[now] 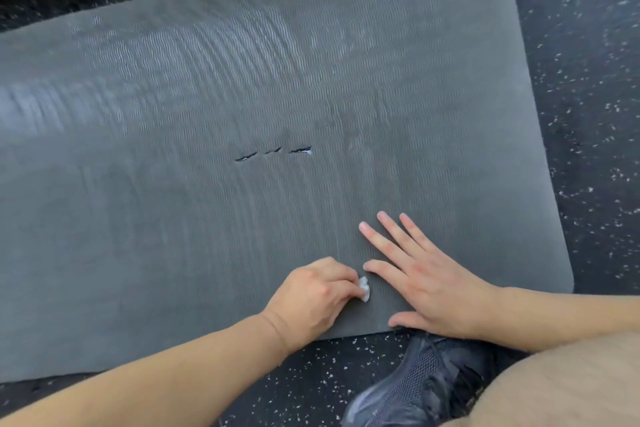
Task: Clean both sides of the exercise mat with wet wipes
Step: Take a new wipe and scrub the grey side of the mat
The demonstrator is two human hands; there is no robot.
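A grey ribbed exercise mat (242, 97) lies flat on the floor and fills most of the view. It has three short tears (273, 152) near its middle and shiny damp streaks toward the far left. My left hand (311, 298) is closed on a small bunched white wet wipe (364, 288), pressed on the mat near its front edge. My right hand (422, 274) lies flat on the mat just right of the wipe, fingers spread, holding nothing.
Black speckled rubber floor (588, 114) surrounds the mat on the right, far side and front. My dark mesh shoe (419, 388) rests on the floor just before the mat's front edge, with my bare knee (561, 388) at the lower right.
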